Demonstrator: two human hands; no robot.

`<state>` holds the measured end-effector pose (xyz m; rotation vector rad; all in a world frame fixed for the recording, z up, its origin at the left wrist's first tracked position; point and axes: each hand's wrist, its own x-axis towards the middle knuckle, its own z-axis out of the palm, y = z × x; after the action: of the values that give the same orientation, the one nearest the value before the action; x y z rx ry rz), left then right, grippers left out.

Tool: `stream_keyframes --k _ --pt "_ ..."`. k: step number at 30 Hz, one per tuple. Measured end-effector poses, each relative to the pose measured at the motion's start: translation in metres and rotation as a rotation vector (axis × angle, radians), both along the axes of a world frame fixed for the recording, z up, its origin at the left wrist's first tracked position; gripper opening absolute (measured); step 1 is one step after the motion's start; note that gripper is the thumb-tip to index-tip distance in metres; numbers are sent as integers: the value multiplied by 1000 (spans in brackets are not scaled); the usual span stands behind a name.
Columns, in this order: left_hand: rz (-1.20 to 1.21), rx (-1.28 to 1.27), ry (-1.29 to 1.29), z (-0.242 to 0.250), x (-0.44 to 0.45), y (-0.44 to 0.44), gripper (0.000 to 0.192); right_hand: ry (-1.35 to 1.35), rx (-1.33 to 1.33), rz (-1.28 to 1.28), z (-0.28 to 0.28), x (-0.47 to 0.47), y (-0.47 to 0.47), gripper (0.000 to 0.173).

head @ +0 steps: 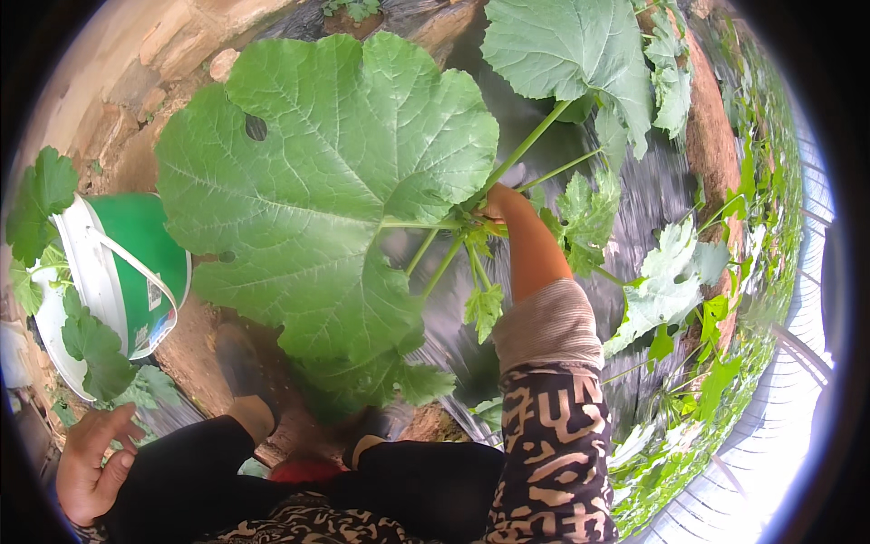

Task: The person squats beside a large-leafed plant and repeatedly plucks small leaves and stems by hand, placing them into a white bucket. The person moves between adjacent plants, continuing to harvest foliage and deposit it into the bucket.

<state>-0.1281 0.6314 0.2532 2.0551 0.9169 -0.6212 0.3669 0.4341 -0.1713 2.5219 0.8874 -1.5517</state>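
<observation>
My right hand (498, 202) reaches into the heart of a squash plant, where the leaf stalks (442, 257) meet. Its fingers are partly hidden among the stalks, so whether they grip one cannot be told. One very large lobed squash leaf (326, 170) with a few holes spreads to the left of that hand. Small young leaves (484, 309) hang just below it. My left hand (95, 459) is at the lower left beside my knee, fingers apart and slightly bent, with nothing in it.
A green and white plastic bucket (139, 265) with a white handle stands at the left, leaves overlapping its rim. Dark plastic mulch film (469, 367) covers the bed. Stones (163, 51) line the upper left. More squash plants (659, 292) grow at the right, beside a greenhouse film wall (768, 435).
</observation>
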Motion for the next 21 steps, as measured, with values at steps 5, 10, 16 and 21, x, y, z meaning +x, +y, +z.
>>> stream_keyframes --k 5,10,16,21 --pt "-44 4 14 1 -1 1 44 156 116 -235 -13 17 -12 20" --pt "-21 -8 6 -1 -2 2 44 151 256 -147 23 41 -11 17" --pt "-37 23 11 -1 0 0 47 368 354 -125 1 35 -13 21" --pt "-38 24 29 0 4 -1 48 327 626 65 -73 46 -24 26"
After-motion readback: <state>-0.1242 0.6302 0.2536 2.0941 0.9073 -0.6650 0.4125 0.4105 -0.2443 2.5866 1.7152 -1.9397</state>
